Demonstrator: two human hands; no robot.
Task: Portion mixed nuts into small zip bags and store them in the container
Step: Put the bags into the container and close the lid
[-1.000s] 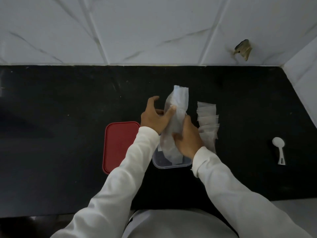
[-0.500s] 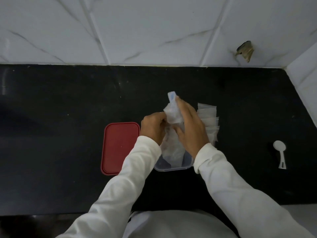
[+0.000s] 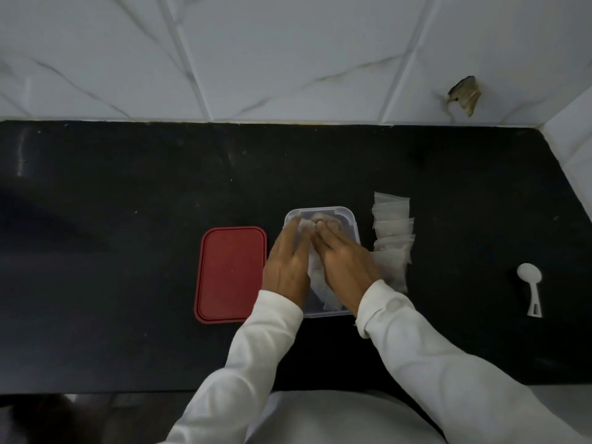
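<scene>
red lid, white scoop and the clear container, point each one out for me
red lid [image 3: 230,274], head view, middle of its flat top
white scoop [image 3: 529,277], head view, its round bowl
clear container [image 3: 323,209], head view, far rim beyond the fingertips

Clear plastic container [image 3: 351,219], matt red lid [image 3: 230,274], glossy marble-look wall tiles [image 3: 256,52], matt black counter [image 3: 112,193].
</scene>
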